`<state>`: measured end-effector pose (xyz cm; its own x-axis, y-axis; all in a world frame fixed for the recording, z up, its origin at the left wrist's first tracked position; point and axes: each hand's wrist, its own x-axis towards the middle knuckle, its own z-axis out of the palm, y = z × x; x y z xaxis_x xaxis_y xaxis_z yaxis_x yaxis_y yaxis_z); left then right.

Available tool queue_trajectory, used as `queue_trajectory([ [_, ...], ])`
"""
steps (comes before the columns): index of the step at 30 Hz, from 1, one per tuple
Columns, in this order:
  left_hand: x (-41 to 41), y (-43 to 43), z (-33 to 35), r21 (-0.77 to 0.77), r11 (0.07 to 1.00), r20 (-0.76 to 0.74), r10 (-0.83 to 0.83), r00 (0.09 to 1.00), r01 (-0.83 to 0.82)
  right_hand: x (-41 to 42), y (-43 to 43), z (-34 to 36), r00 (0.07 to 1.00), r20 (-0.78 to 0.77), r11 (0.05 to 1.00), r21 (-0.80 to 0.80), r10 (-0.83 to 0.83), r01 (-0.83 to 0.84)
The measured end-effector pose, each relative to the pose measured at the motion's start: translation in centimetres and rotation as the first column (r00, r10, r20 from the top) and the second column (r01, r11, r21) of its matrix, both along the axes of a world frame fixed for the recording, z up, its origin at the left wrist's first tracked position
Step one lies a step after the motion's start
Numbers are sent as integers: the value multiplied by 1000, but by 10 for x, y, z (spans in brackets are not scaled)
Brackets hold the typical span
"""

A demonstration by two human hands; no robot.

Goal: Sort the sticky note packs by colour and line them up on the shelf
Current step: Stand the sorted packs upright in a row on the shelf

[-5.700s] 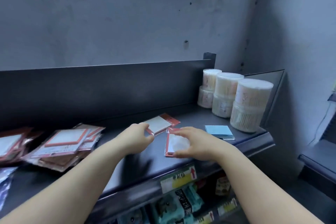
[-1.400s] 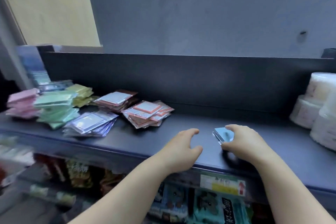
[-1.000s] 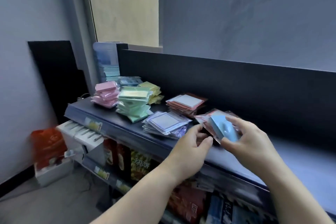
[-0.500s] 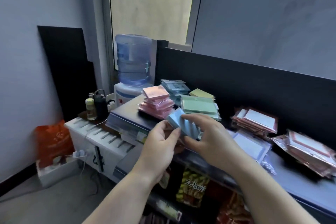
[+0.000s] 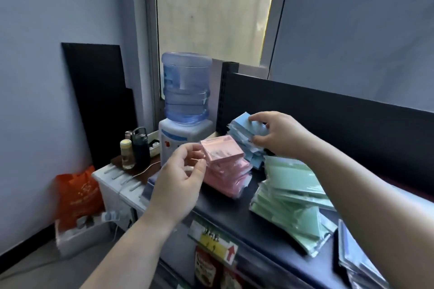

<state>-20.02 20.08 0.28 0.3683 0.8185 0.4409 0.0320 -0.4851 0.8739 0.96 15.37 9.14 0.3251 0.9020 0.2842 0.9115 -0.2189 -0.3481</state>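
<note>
A dark shelf (image 5: pixel 225 209) with a tall black back panel (image 5: pixel 328 119) runs from the middle to the lower right, and the sticky note packs lie on it in piles by colour. Left of its end stands a white water dispenser (image 5: pixel 178 138) carrying a big blue bottle (image 5: pixel 185 87), and an orange bag (image 5: pixel 77 197) sits on the floor by the wall. The green pile (image 5: pixel 291 197), loosely fanned, is the widest. The pink pile (image 5: pixel 225 166) stands to its left near the shelf's end, and the blue pile (image 5: pixel 244 148) is behind the pink one, against the back panel. Some pale violet packs (image 5: pixel 359 263) show at the lower right edge. The right hand (image 5: pixel 279 134) pinches a blue pack (image 5: pixel 244 124) on top of the blue pile, fingers above and thumb at its near edge. The left hand (image 5: pixel 180 180) hovers with loosely curled fingers and holds nothing, its fingertips just beside the pink pile's left edge; whether they touch cannot be told. A yellow price label (image 5: pixel 213 241) with a red arrow hangs on the shelf's front lip.
</note>
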Motion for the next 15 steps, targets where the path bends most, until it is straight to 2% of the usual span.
queue_trajectory([
  [3, 5, 24, -3, 49, 997, -48, 65, 997, -63, 16, 39, 0, 997, 74, 998, -68, 14, -9],
  [7, 9, 49, -13, 80, 996, -120, 56, 991, -46, 29, 75, -4, 990, 140, 985, -168, -4, 28],
  [11, 10, 72, -12, 95, 995, -168, -15, 986, 32, 35, 90, -9, 982, 183, 960, -261, -48, 96],
  [15, 12, 91, -9, 100, 979, -222, -154, 963, 179, 29, 88, -12, 975, 199, 926, -338, -103, 167],
])
